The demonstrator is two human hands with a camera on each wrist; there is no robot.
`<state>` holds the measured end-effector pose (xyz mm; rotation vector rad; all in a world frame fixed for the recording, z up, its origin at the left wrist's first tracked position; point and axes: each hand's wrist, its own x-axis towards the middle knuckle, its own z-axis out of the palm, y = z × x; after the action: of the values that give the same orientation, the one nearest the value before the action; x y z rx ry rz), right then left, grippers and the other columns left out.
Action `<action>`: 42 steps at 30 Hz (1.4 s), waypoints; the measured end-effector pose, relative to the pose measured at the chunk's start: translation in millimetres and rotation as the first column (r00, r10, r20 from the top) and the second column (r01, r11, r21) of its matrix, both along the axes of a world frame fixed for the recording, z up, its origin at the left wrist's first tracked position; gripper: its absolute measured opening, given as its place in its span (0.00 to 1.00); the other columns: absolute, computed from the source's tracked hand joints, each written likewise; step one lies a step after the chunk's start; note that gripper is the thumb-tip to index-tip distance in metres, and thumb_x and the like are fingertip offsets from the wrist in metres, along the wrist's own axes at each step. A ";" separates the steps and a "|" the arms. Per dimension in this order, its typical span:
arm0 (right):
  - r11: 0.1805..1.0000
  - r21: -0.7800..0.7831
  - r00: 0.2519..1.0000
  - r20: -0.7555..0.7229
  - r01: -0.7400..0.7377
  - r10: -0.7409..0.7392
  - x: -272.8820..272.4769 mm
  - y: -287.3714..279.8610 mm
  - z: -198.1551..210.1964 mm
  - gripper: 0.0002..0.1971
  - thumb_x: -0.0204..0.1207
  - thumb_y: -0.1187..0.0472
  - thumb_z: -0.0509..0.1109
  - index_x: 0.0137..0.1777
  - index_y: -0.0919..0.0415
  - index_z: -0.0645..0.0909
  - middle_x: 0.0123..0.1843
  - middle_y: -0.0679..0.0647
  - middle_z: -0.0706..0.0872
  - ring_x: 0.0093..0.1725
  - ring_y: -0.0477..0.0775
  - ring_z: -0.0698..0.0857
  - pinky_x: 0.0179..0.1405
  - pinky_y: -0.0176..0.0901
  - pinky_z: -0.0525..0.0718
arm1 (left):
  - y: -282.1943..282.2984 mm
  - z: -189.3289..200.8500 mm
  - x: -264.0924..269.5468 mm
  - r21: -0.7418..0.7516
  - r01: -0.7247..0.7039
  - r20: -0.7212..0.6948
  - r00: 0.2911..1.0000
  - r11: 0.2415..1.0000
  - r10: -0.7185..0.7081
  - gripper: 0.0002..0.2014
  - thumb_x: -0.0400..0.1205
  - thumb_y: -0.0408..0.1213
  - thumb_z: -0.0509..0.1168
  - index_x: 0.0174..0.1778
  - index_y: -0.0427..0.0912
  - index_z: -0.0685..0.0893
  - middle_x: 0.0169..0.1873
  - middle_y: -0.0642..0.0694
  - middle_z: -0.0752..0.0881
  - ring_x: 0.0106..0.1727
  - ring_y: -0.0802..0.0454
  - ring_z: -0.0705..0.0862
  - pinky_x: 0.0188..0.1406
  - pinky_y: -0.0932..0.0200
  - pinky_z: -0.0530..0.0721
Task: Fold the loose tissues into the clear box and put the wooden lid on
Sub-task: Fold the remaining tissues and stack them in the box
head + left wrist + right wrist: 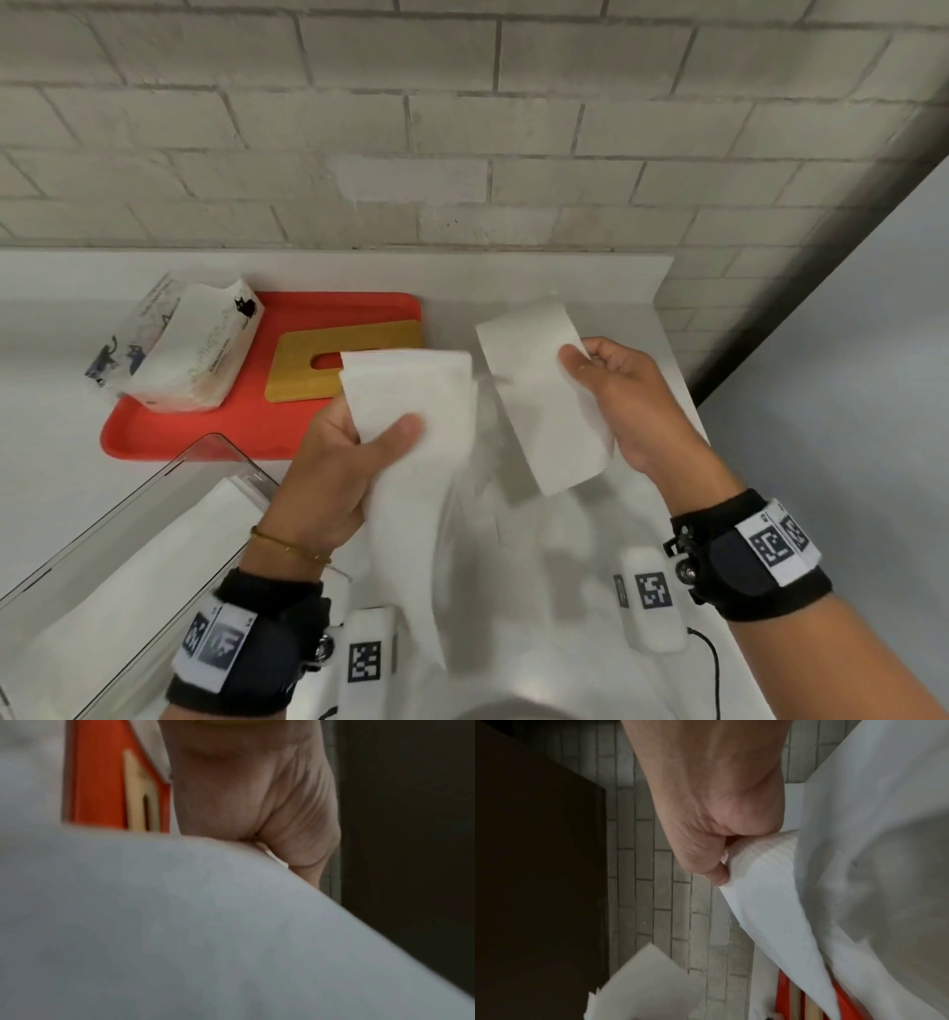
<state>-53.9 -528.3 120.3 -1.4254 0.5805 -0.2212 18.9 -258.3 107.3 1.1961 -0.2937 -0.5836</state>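
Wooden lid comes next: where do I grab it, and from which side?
Take the wooden lid by its rounded left end, coming from the near-left; it lies flat on the red tray with its right part hidden behind the tissue in the left hand.

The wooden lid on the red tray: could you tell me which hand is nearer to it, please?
Left. The left hand holds a tissue just in front of the wooden lid; the right hand holds another tissue farther off to its right.
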 end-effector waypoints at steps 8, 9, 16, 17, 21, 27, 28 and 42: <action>0.976 0.014 0.976 0.021 -0.219 0.218 -6.1 52.1 -6.0 0.10 0.91 0.56 0.67 0.66 0.53 0.86 0.56 0.57 0.95 0.55 0.60 0.94 0.57 0.56 0.91 | -53.5 -17.8 -12.4 0.027 -0.093 -0.190 0.977 0.995 0.096 0.24 0.82 0.38 0.75 0.75 0.43 0.83 0.66 0.42 0.92 0.65 0.40 0.92 0.59 0.45 0.92; 0.971 0.016 0.971 0.023 -0.237 0.236 -7.4 54.9 -6.0 0.10 0.91 0.55 0.67 0.67 0.51 0.87 0.57 0.56 0.95 0.57 0.60 0.94 0.61 0.59 0.91 | -56.8 -20.4 -14.6 0.056 -0.098 -0.212 0.971 0.994 0.108 0.23 0.82 0.39 0.75 0.74 0.43 0.84 0.65 0.42 0.92 0.64 0.41 0.92 0.60 0.44 0.91; 0.940 0.081 0.943 0.000 -0.331 0.333 -20.7 61.4 -1.9 0.18 0.93 0.47 0.60 0.68 0.56 0.87 0.63 0.54 0.93 0.65 0.50 0.91 0.71 0.49 0.86 | -64.2 -27.7 -21.9 0.080 -0.016 -0.377 0.925 0.997 0.045 0.23 0.85 0.50 0.73 0.73 0.40 0.87 0.63 0.39 0.93 0.64 0.41 0.92 0.59 0.46 0.93; 0.926 0.093 0.930 -0.003 -0.367 0.369 -23.4 60.8 -1.4 0.20 0.90 0.43 0.63 0.69 0.54 0.87 0.64 0.51 0.93 0.66 0.50 0.91 0.71 0.49 0.86 | -65.0 -29.2 -22.0 0.079 -0.027 -0.395 0.917 0.997 0.056 0.24 0.85 0.50 0.74 0.72 0.39 0.87 0.63 0.38 0.93 0.64 0.39 0.92 0.58 0.45 0.94; 0.835 -0.210 0.857 -0.221 -0.508 0.466 -36.9 49.6 -16.1 0.24 0.68 0.49 0.89 0.62 0.45 0.87 0.57 0.42 0.94 0.57 0.46 0.94 0.61 0.57 0.92 | -68.4 -39.7 -22.1 0.078 -0.136 -0.407 0.900 0.988 0.156 0.26 0.83 0.50 0.76 0.72 0.38 0.87 0.63 0.38 0.92 0.64 0.38 0.92 0.58 0.42 0.93; 0.920 -0.251 0.939 -0.248 -0.301 0.240 -64.5 13.0 -54.2 0.08 0.70 0.58 0.88 0.47 0.53 0.93 0.45 0.49 0.96 0.47 0.53 0.96 0.52 0.55 0.93 | -47.2 -64.0 -21.1 0.138 -0.133 -0.257 0.952 0.981 0.165 0.24 0.76 0.36 0.81 0.69 0.39 0.89 0.63 0.41 0.93 0.65 0.42 0.92 0.71 0.39 0.86; 0.940 -0.233 0.955 -0.219 -0.251 0.201 -69.6 6.9 -58.6 0.08 0.71 0.58 0.88 0.48 0.54 0.94 0.46 0.51 0.96 0.48 0.55 0.96 0.53 0.56 0.92 | -40.1 -67.7 -21.6 0.176 -0.115 -0.201 0.968 0.978 0.150 0.23 0.76 0.33 0.82 0.67 0.39 0.90 0.62 0.41 0.94 0.64 0.42 0.92 0.70 0.39 0.87; 0.995 -0.081 0.994 -0.097 -0.055 0.047 -93.4 1.9 -109.9 0.28 0.55 0.62 0.95 0.56 0.46 0.94 0.57 0.48 0.94 0.60 0.53 0.91 0.59 0.43 0.90 | -18.4 -112.7 -20.6 0.430 -0.041 0.136 0.991 0.902 -0.019 0.20 0.69 0.17 0.81 0.50 0.43 0.93 0.52 0.47 0.95 0.54 0.48 0.92 0.55 0.50 0.91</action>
<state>-147.3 -526.5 10.4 -1.5363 0.6181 -0.1392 -1.6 -276.7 -5.4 1.6731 -0.2810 -0.5739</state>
